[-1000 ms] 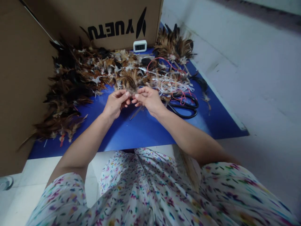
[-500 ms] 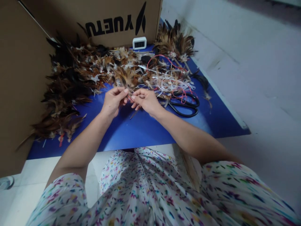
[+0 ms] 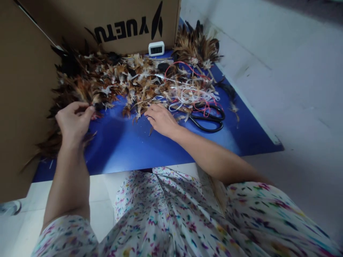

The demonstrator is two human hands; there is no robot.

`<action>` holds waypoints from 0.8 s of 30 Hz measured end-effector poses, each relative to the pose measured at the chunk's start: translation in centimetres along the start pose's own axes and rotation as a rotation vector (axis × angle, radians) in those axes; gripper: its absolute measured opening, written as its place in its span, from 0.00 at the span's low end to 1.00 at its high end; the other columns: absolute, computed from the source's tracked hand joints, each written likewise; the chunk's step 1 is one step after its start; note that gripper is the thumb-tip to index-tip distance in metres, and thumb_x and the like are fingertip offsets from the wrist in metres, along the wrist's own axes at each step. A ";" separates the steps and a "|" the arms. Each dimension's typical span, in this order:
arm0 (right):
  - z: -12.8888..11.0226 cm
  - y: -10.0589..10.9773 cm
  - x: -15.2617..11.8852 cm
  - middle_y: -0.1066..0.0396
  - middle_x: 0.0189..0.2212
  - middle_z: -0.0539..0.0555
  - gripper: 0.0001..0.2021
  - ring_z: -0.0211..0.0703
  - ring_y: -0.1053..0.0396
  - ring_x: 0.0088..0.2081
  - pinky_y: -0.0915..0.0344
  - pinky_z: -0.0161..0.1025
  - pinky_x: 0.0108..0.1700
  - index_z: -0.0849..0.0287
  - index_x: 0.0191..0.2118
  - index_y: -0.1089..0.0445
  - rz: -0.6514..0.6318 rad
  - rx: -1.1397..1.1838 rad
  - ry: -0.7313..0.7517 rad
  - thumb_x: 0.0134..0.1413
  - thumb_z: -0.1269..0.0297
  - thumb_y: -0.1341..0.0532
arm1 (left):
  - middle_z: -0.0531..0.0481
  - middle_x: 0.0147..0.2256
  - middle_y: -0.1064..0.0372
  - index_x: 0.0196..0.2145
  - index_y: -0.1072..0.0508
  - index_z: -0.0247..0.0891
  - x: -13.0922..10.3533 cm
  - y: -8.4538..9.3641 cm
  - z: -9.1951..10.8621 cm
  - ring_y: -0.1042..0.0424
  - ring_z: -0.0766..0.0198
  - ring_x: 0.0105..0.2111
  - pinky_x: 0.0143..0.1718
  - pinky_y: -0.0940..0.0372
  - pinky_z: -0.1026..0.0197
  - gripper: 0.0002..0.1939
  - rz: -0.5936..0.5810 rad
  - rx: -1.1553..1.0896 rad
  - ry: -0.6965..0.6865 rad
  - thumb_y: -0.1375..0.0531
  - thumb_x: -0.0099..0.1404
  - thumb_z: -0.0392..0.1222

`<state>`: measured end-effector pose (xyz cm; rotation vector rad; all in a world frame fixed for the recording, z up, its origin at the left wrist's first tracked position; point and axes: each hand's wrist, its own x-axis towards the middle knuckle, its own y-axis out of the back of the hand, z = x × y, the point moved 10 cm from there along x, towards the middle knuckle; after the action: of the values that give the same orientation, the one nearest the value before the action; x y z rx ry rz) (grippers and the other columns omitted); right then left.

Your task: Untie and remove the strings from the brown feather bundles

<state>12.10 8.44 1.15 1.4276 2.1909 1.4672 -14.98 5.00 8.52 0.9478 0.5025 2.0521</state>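
Blue tabletop runs up to a cardboard box with upside-down black lettering, a small white clock standing just before it. Brown and black feathers spread thickly over the far and left parts. At the left side, the left hand pinches a feather bunch between thumb and fingers, its plumes fanning away from the person. The right hand is loosely curled at the near edge of the feathers; whether it grips any, I cannot tell. Beside it lie tangled white and red strings, partly over black-handled scissors
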 end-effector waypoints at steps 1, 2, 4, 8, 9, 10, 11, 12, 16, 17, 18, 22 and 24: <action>-0.1 -0.1 0.1 0.28 0.53 0.62 0.15 0.53 0.36 0.55 0.39 0.51 0.59 0.61 0.46 0.22 -0.008 -0.047 0.012 0.64 0.74 0.47 | 0.57 0.21 0.28 0.33 0.22 0.38 -0.5 1.7 -1.3 0.29 0.66 0.23 0.27 0.35 0.65 0.09 0.064 0.117 0.062 0.34 0.52 0.39; -0.1 -0.2 0.1 0.30 0.56 0.63 0.16 0.54 0.38 0.58 0.40 0.52 0.60 0.61 0.48 0.22 -0.018 -0.085 0.019 0.65 0.73 0.47 | 0.57 0.20 0.28 0.34 0.21 0.40 -1.0 3.0 -2.1 0.28 0.63 0.24 0.29 0.34 0.63 0.09 0.085 0.232 0.097 0.35 0.52 0.41; -0.2 -0.6 0.3 0.34 0.62 0.61 0.17 0.56 0.42 0.62 0.42 0.55 0.62 0.58 0.50 0.22 -0.046 -0.139 0.030 0.66 0.73 0.47 | 0.56 0.21 0.26 0.34 0.21 0.43 -1.8 4.3 -3.5 0.26 0.59 0.26 0.34 0.32 0.59 0.09 0.028 0.422 0.132 0.37 0.54 0.45; -0.9 -1.8 0.7 0.43 0.69 0.59 0.19 0.60 0.48 0.68 0.46 0.61 0.63 0.50 0.59 0.27 -0.145 -0.175 0.068 0.66 0.70 0.44 | 0.45 0.33 0.20 0.36 0.23 0.44 -2.9 5.7 -5.6 0.21 0.45 0.41 0.43 0.31 0.48 0.16 -0.092 0.752 0.191 0.45 0.60 0.54; -1.0 -2.1 0.8 0.44 0.70 0.59 0.20 0.61 0.50 0.69 0.46 0.62 0.63 0.48 0.61 0.30 -0.175 -0.176 0.071 0.67 0.68 0.44 | 0.43 0.36 0.19 0.38 0.23 0.44 -3.1 5.8 -6.1 0.21 0.42 0.43 0.44 0.31 0.46 0.18 -0.133 0.813 0.216 0.46 0.61 0.55; -1.1 -2.4 0.8 0.46 0.70 0.60 0.21 0.62 0.51 0.70 0.47 0.63 0.63 0.47 0.63 0.32 -0.204 -0.178 0.070 0.67 0.65 0.44 | 0.40 0.38 0.19 0.40 0.23 0.44 -3.4 5.7 -6.6 0.22 0.39 0.45 0.43 0.31 0.44 0.20 -0.182 0.867 0.245 0.48 0.62 0.56; -1.1 -2.8 0.8 0.47 0.71 0.61 0.22 0.63 0.51 0.71 0.48 0.64 0.64 0.47 0.65 0.35 -0.230 -0.183 0.065 0.68 0.62 0.44 | 0.39 0.41 0.20 0.42 0.23 0.45 -3.8 5.6 -7.0 0.23 0.37 0.46 0.42 0.31 0.43 0.21 -0.237 0.913 0.273 0.49 0.63 0.57; -1.1 -3.1 0.8 0.47 0.71 0.62 0.23 0.64 0.52 0.71 0.50 0.64 0.64 0.47 0.67 0.37 -0.251 -0.193 0.059 0.68 0.59 0.44 | 0.38 0.44 0.21 0.44 0.23 0.45 -4.1 5.4 -7.3 0.23 0.36 0.47 0.42 0.30 0.42 0.23 -0.291 0.951 0.298 0.50 0.64 0.59; -1.0 -3.4 0.8 0.42 0.68 0.65 0.24 0.65 0.49 0.69 0.51 0.63 0.64 0.54 0.67 0.37 -0.246 -0.242 0.057 0.70 0.54 0.48 | 0.38 0.58 0.30 0.51 0.25 0.48 -4.8 5.7 -5.6 0.27 0.33 0.52 0.44 0.30 0.38 0.28 -0.264 0.972 0.235 0.52 0.65 0.64; -0.9 -3.3 0.8 0.40 0.67 0.65 0.24 0.64 0.47 0.69 0.50 0.63 0.63 0.56 0.66 0.36 -0.229 -0.244 0.056 0.70 0.55 0.48 | 0.38 0.60 0.33 0.52 0.26 0.49 -4.6 6.0 -4.3 0.28 0.34 0.54 0.47 0.30 0.37 0.28 -0.180 0.932 0.180 0.51 0.65 0.64; -0.8 -3.2 0.8 0.39 0.67 0.64 0.23 0.63 0.46 0.68 0.49 0.62 0.63 0.57 0.65 0.35 -0.211 -0.242 0.054 0.71 0.56 0.48 | 0.39 0.61 0.35 0.53 0.26 0.49 -4.5 6.3 -3.0 0.28 0.36 0.54 0.49 0.31 0.37 0.27 -0.095 0.878 0.119 0.51 0.65 0.64; -0.8 -2.5 0.7 0.34 0.63 0.63 0.21 0.60 0.42 0.64 0.49 0.59 0.60 0.60 0.63 0.34 -0.159 -0.254 0.047 0.70 0.59 0.48 | 0.41 0.47 0.23 0.46 0.21 0.44 -3.6 4.3 1.5 0.26 0.45 0.51 0.54 0.32 0.46 0.20 -0.011 0.654 -0.104 0.43 0.64 0.57; -1.0 -2.4 0.6 0.33 0.62 0.63 0.20 0.61 0.40 0.62 0.49 0.59 0.58 0.57 0.61 0.32 -0.162 -0.282 0.059 0.70 0.59 0.47 | 0.47 0.37 0.21 0.43 0.20 0.42 -2.9 1.5 3.1 0.23 0.53 0.39 0.47 0.30 0.53 0.16 -0.098 0.523 -0.153 0.41 0.62 0.51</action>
<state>9.72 8.03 0.06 1.1031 1.9786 1.6956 -12.17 1.79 10.16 1.3409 1.0097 1.7716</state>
